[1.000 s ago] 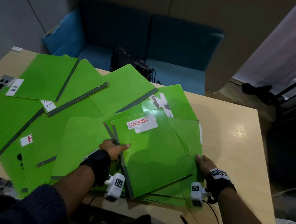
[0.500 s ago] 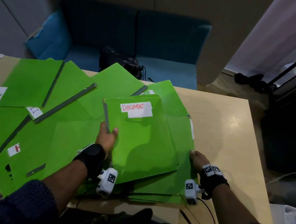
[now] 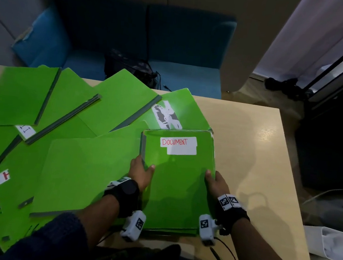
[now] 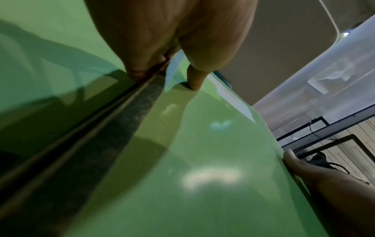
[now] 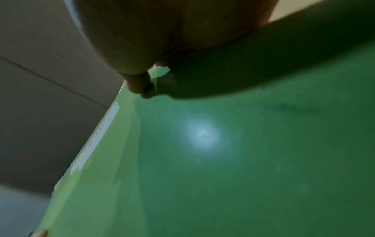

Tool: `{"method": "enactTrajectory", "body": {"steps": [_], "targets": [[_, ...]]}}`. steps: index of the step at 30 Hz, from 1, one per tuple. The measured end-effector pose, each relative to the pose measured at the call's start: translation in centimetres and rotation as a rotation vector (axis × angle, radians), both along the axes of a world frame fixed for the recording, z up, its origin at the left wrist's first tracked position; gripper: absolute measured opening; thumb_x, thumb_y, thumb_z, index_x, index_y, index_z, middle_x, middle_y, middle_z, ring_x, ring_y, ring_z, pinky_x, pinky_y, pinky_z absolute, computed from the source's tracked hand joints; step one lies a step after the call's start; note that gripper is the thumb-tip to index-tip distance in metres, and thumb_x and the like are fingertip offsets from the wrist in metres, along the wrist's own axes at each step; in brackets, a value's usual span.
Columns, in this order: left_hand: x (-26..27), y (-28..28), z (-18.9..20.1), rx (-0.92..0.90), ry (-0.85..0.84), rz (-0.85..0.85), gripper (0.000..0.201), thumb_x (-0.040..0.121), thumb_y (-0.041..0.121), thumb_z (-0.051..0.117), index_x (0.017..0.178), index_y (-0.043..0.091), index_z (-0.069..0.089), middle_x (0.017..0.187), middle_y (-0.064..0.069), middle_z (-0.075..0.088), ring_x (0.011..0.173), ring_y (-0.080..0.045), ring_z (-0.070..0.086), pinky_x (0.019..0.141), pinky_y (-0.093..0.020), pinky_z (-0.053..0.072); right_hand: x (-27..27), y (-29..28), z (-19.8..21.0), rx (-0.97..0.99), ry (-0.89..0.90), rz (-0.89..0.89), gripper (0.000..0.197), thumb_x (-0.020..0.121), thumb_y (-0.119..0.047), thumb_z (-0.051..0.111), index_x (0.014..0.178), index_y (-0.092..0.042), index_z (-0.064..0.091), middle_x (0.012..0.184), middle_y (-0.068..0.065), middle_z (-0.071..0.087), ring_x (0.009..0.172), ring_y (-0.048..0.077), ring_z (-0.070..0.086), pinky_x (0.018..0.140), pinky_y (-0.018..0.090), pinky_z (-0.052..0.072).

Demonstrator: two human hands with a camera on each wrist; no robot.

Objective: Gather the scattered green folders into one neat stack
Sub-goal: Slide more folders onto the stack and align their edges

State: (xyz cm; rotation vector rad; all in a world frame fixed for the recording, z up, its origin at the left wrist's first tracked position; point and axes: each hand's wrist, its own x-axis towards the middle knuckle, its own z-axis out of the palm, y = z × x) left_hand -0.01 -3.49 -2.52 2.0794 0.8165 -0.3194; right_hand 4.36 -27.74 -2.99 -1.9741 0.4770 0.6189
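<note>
A green folder labelled DOCUMENT (image 3: 177, 179) lies on top of a small stack of green folders at the table's near right. My left hand (image 3: 141, 171) grips the stack's left spine edge, thumb on the cover (image 4: 194, 80). My right hand (image 3: 213, 182) grips the right edge, thumb on top (image 5: 138, 85). Several more green folders lie fanned out to the left: one marked H (image 3: 14, 168), one marked I (image 3: 67, 102), one marked HR (image 3: 15, 94), a plain one (image 3: 85, 171), and one with a black-and-white picture (image 3: 181, 109) just behind the stack.
The light wooden table (image 3: 255, 151) has bare surface right of the stack. A blue sofa (image 3: 175, 45) with a dark bag (image 3: 128, 66) stands behind the table. A white bag (image 3: 332, 244) lies on the floor at the right.
The DOCUMENT folder was swung from its tilted lie and squared onto the stack at the right. My right hand moved up to grip the stack's right edge; my left hand followed the spine rightward.
</note>
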Motion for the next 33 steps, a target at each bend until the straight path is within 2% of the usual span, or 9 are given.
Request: {"method": "enactTrajectory", "body": {"steps": [4,9,12,14,16,19,22,26,33], "targets": [[-0.2,0.9,-0.2,0.062,-0.034,-0.012,0.049,0.09,0.031,0.061,0.128,0.003,0.052,0.125,-0.016,0.042,0.116,-0.032,0.047,0.105,-0.035,0.037,-0.4,-0.6,-0.4,0.044,-0.039,-0.04,0.04,0.096,-0.045,0.05,0.113,-0.011,0.062,0.103,0.012,0.069,0.088,0.032,0.066,0.083,0.052,0.055],[-2.3,5.0,-0.5,0.116,-0.019,0.035,0.045,0.087,0.026,0.066,0.13,0.02,0.055,0.132,-0.013,0.041,0.123,-0.032,0.043,0.112,-0.038,0.032,0.3,-2.6,0.4,0.156,-0.073,-0.194,0.026,0.096,-0.032,0.057,0.108,-0.01,0.066,0.1,0.016,0.072,0.082,0.032,0.069,0.075,0.047,0.058],[-5.2,8.1,-0.9,0.205,0.008,0.1,0.049,0.082,0.023,0.07,0.129,0.02,0.056,0.131,-0.016,0.046,0.122,-0.036,0.044,0.109,-0.041,0.034,1.0,-4.2,1.0,0.199,-0.074,-0.264,0.026,0.097,-0.029,0.056,0.112,-0.01,0.065,0.103,0.016,0.071,0.086,0.034,0.068,0.079,0.049,0.057],[-7.3,9.3,-0.9,0.277,0.031,0.055,0.052,0.079,0.024,0.073,0.128,0.02,0.056,0.13,-0.017,0.047,0.119,-0.036,0.045,0.106,-0.039,0.036,1.5,-4.9,1.3,0.165,-0.097,-0.258,0.03,0.098,-0.029,0.054,0.118,-0.008,0.062,0.105,0.015,0.067,0.081,0.03,0.065,0.074,0.038,0.055],[-9.6,9.3,-0.9,0.369,0.077,-0.071,0.058,0.076,0.034,0.075,0.129,0.025,0.055,0.132,-0.012,0.046,0.121,-0.033,0.041,0.104,-0.037,0.035,1.9,-5.4,1.5,0.114,-0.102,-0.237,0.033,0.1,-0.027,0.051,0.123,-0.004,0.059,0.105,0.013,0.062,0.078,0.027,0.059,0.068,0.031,0.049],[-12.4,8.4,-1.1,0.557,0.121,-0.192,0.074,0.068,0.057,0.073,0.134,0.034,0.047,0.145,-0.005,0.034,0.132,-0.029,0.03,0.109,-0.041,0.028,2.3,-5.9,1.0,0.047,-0.086,-0.222,0.044,0.098,-0.035,0.052,0.129,-0.004,0.056,0.116,0.015,0.063,0.096,0.034,0.061,0.085,0.04,0.049],[-14.4,7.6,-1.5,0.573,0.148,0.155,0.091,0.067,0.057,0.074,0.142,0.028,0.031,0.155,-0.005,0.016,0.141,-0.032,0.015,0.112,-0.051,0.018,2.0,-6.9,-0.8,-0.029,-0.047,-0.165,0.059,0.091,-0.051,0.052,0.134,-0.01,0.053,0.131,0.02,0.059,0.11,0.042,0.059,0.097,0.054,0.047],[-15.8,8.1,-1.3,0.386,0.25,0.812,0.106,0.064,0.056,0.078,0.141,0.003,0.027,0.149,-0.019,0.021,0.136,-0.036,0.02,0.111,-0.05,0.022,1.4,-7.0,-1.0,-0.069,-0.012,-0.133,0.056,0.097,-0.045,0.049,0.138,-0.007,0.049,0.136,0.019,0.055,0.117,0.043,0.055,0.101,0.049,0.044],[-15.4,9.3,0.0,0.222,0.528,0.846,0.115,0.059,0.059,0.078,0.14,-0.001,0.023,0.144,-0.021,0.026,0.135,-0.036,0.024,0.11,-0.048,0.027,0.8,-6.2,0.0,-0.138,0.015,-0.108,0.051,0.102,-0.036,0.042,0.14,-0.001,0.045,0.143,0.023,0.048,0.124,0.042,0.049,0.089,0.032,0.036]]}}
